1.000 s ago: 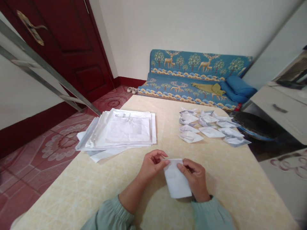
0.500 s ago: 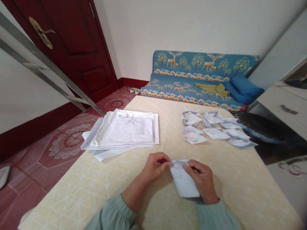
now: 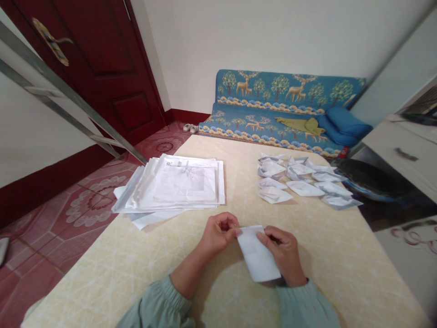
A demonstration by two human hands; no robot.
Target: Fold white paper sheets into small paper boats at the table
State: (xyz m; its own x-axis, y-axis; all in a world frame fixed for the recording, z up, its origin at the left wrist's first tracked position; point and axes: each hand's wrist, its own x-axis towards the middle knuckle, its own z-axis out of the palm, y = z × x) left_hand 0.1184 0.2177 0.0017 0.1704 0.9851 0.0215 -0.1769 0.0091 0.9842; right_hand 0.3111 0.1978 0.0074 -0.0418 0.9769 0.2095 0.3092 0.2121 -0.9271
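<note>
A folded white sheet of paper (image 3: 258,257) is held just above the table, tilted, between my two hands. My left hand (image 3: 220,232) pinches its upper left corner between thumb and fingertips. My right hand (image 3: 284,250) grips its right edge, thumb flat on top and fingers behind, hidden in part. Beyond my right hand, several folded paper boats (image 3: 275,195) lie grouped on the table. Past my left hand is a stack of loose white paper (image 3: 186,184) with some print on the top sheet.
The table (image 3: 136,273) has a pale yellow patterned cover. Behind it stands a blue sofa (image 3: 246,114) with a deer print. A metal ladder (image 3: 68,100) leans at the left by a dark red door (image 3: 102,59). A black pan (image 3: 370,177) sits beyond the table's right edge.
The narrow fold along the paper's top edge now lies flatter, and the sheet shows more of its face. Both hands keep their pinch; the whole view has shifted slightly.
</note>
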